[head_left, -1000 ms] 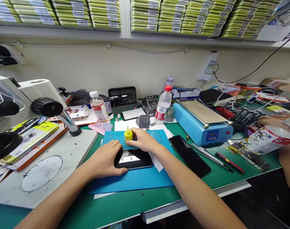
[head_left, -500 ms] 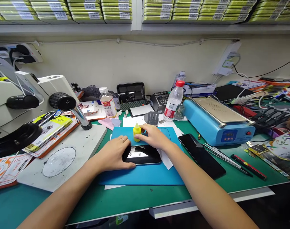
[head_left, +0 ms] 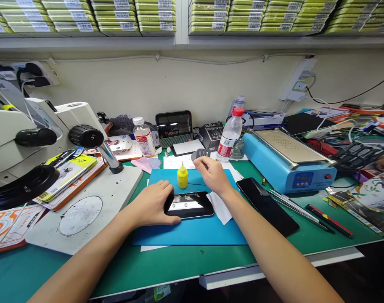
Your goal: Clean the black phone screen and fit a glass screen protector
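Phone [head_left: 196,206] in half-curled left hand [head_left: 151,204]

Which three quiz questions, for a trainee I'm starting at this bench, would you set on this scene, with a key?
1. True or false: the right hand is clear of the small yellow bottle.

2. What is the left hand touching?
a) the tweezers
b) the phone
c) the red-capped bottle

3. Fill in the colour: the phone lies on a ____ mat.

Key:
1. True; a gap shows between them.
2. b; the hand is at the phone's left end.
3. Blue.
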The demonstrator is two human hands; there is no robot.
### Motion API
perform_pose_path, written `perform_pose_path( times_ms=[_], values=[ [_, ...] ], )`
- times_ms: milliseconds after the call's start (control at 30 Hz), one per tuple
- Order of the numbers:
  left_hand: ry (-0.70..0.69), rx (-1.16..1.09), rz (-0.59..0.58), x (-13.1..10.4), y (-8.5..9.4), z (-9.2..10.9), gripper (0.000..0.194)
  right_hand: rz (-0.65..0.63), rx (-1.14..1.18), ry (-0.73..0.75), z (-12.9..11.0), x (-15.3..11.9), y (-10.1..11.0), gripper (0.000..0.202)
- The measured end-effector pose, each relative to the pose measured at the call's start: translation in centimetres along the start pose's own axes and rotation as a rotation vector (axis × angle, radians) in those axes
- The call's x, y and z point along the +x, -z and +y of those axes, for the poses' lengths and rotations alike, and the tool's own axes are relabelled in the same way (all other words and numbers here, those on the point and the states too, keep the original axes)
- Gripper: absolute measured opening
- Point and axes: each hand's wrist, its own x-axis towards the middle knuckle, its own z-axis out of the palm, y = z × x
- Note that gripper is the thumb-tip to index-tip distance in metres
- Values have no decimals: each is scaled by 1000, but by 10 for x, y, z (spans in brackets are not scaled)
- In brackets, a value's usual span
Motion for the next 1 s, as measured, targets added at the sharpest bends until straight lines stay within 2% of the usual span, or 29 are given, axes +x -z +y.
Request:
perform_pose_path(
  times_ms=[133, 267, 433, 533, 600, 733, 867, 1000],
  values=[
    [-4, 0, -2, 0, 0, 0, 53, 38, -24, -31, -4, 2, 2, 36],
    [-4, 3, -1, -1, 0, -1, 52, -34, -57, -54, -20, -6, 14, 30],
    [5, 16, -15, -1, 4, 0, 52, -170, -124, -102, -37, -54, 45, 26],
    [3, 8, -38, -2, 6, 1, 51, -259, -228, -262, -32, -83, 55, 26],
    [1, 7, -46, -2, 7, 2, 51, -304, -266, -322, -26, -94, 56, 25],
    [3, 6, -53, -3, 7, 4, 50, -333, -273, -321, -20, -102, 50, 21],
    [-2, -1, -64, -2, 5, 3, 49, -312, -275, -309, -21, -103, 49, 18],
    [-20, -11, -53, -2, 2, 3, 48, -233, -258, -307, -28, -88, 40, 29]
  ],
)
